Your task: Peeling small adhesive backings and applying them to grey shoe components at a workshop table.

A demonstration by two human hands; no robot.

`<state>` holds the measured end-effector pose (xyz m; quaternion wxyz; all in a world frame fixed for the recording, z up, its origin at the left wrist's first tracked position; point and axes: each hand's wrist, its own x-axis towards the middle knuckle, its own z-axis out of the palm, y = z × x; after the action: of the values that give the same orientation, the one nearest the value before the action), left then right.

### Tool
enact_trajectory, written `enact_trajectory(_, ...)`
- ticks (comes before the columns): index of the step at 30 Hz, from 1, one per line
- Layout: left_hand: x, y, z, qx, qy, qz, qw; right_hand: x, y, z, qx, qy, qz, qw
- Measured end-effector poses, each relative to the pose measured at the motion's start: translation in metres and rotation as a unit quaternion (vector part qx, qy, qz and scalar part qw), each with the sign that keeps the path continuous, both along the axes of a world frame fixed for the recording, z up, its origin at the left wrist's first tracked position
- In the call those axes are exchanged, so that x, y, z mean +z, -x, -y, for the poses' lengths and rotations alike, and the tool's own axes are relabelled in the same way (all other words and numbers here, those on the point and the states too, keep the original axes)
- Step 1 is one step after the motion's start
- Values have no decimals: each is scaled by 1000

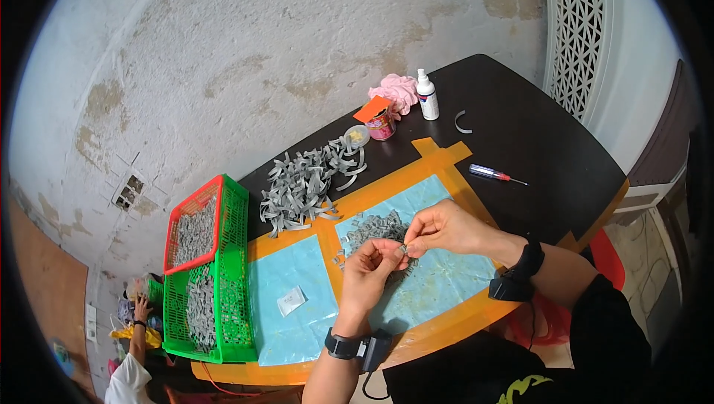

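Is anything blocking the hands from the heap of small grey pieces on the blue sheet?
Nothing visible does. The left hand and right hand meet right at the heap, pinching a tiny piece. The screwdriver lies aside on the dark table.

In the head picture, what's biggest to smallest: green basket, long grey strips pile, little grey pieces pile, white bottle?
1. Green basket
2. Pile of long grey strips
3. Pile of little grey pieces, judged by what shows; part is hidden
4. White bottle
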<state>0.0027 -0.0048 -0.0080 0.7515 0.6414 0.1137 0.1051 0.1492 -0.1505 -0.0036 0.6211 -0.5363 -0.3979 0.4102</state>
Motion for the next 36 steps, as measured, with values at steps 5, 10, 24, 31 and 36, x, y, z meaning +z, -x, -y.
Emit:
enact_trajectory(5,1,-2,9,81,-50,19,995,-5,1,-4,-28,-4,6,1000)
enact_trajectory(10,1,-4,13,117,-72,19,990,-19,5,-8,-63,-48,52,996)
enact_trajectory(24,5,-6,23,187,-267,9,945,-19,17,-13,-154,-110,126,974)
enact_trajectory(31,5,-3,16,161,-155,54,973,-14,11,-11,-120,-109,-22,987)
enact_trajectory(36,8,-1,10,141,-111,56,982,-12,5,-7,-106,-74,-60,990)
